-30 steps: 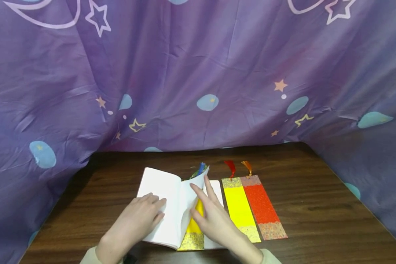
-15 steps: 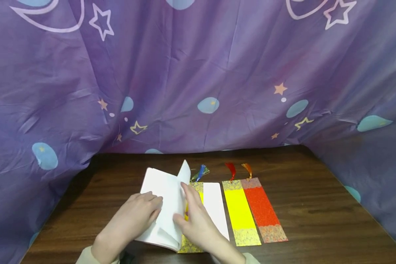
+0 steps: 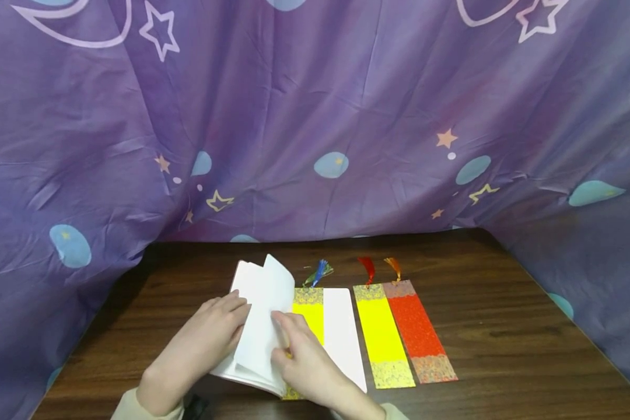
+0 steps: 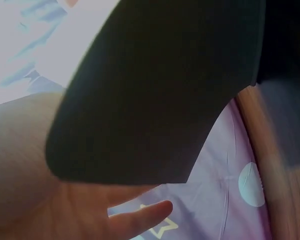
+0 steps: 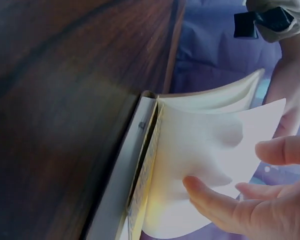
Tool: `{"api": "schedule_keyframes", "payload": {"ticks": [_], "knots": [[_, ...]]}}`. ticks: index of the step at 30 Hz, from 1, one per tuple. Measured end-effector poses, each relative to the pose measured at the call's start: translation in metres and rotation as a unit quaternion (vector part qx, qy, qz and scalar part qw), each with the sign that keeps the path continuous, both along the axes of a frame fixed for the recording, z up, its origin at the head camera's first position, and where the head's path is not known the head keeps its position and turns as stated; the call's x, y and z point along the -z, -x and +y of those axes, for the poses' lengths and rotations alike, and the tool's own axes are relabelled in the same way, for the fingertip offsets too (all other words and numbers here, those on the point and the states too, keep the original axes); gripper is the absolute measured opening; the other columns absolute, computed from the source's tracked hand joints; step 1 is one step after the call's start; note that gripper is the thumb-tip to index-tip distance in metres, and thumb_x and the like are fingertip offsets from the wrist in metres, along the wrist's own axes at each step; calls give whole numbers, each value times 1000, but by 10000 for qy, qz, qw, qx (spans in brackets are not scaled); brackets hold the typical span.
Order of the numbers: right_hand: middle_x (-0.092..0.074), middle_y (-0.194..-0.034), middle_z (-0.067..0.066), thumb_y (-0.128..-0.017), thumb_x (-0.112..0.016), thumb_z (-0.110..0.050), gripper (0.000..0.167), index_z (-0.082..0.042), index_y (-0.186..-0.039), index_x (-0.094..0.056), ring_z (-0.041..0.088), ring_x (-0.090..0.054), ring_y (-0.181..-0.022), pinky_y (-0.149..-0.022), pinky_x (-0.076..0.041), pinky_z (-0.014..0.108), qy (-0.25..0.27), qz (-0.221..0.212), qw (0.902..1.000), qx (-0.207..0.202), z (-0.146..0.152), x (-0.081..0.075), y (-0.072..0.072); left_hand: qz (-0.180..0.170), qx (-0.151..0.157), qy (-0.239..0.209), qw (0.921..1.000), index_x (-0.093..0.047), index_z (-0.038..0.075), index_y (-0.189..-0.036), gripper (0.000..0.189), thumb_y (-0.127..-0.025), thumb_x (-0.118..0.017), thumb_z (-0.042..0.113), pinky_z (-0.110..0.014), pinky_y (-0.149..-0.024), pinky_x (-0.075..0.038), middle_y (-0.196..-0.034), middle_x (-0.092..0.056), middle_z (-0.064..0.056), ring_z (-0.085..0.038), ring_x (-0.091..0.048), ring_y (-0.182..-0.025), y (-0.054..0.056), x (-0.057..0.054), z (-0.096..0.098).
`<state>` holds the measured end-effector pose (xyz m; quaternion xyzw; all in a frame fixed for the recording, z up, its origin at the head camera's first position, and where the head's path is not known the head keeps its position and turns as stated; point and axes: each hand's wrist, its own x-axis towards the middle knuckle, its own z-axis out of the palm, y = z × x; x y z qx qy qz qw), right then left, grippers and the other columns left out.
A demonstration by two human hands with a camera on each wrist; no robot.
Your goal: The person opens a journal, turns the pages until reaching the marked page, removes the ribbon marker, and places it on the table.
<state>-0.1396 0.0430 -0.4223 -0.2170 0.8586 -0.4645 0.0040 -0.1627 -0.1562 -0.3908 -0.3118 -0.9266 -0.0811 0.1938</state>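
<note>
A notebook (image 3: 341, 344) with blank white pages lies open on the table. Its left pages are lifted, and one loose page (image 3: 265, 315) curves upward. My left hand (image 3: 215, 324) rests on the left pages, its thumb partly hidden behind that page. My right hand (image 3: 310, 356) touches the loose page with its index finger; in the right wrist view the right fingers (image 5: 210, 200) are spread and relaxed against the paper. A yellow bookmark (image 3: 308, 318) with blue and green tassels lies on the right page along the fold. In the left wrist view my left hand (image 4: 80, 210) shows below a large dark shape (image 4: 140, 100).
To the right of the notebook lie a yellow bookmark (image 3: 380, 332) with a red tassel and a red bookmark (image 3: 417, 326) with an orange tassel. Brown wood table (image 3: 504, 326) extends around them. A purple curtain (image 3: 273, 116) with stars hangs behind.
The right hand has moved left with the loose page, which swung over toward the left hand. More of the yellow bookmark inside the notebook is uncovered. The left hand has shifted slightly left.
</note>
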Motion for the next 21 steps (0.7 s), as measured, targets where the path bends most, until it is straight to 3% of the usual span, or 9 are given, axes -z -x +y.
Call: {"api": "schedule_keyframes", "payload": {"ticks": [4, 12, 18, 21], "knots": [[-48, -136, 8, -88, -61, -6, 52, -4, -139, -50, 19, -51, -116, -100, -45, 37, -303, -78, 9994, -143, -2, 1, -2, 154, -79, 22, 9998, -67, 1, -97, 13, -84, -70, 3, -52, -94, -47, -107, -67, -15, -35, -61, -112, -2, -4, 0], [-45, -140, 10, -93, -61, -13, 46, -6, -138, -53, 23, -48, -125, -105, -42, 39, -836, -50, 9953, -481, -5, 3, -7, 438, -193, 79, 9988, -66, -3, -104, 19, -85, -68, -1, -49, -97, -46, -110, -67, -18, -35, -60, -113, -12, -9, 3], [-44, -143, 11, -97, -57, -16, 43, -9, -139, -52, 24, -46, -129, -105, -41, 40, -1109, 126, 9916, -659, -2, 5, -8, 698, 11, 15, 9976, -66, -4, -111, 30, -83, -71, 3, -48, -97, -47, -114, -66, -20, -35, -61, -111, -19, -11, 13], [-43, -146, 11, -98, -56, -20, 44, -10, -141, -51, 25, -44, -132, -105, -41, 40, -1345, 229, 9875, -793, 1, 4, -8, 664, 140, 23, 9977, -67, -1, -110, 30, -83, -74, 9, -48, -96, -48, -114, -66, -18, -33, -61, -111, -20, -7, 18]]}}
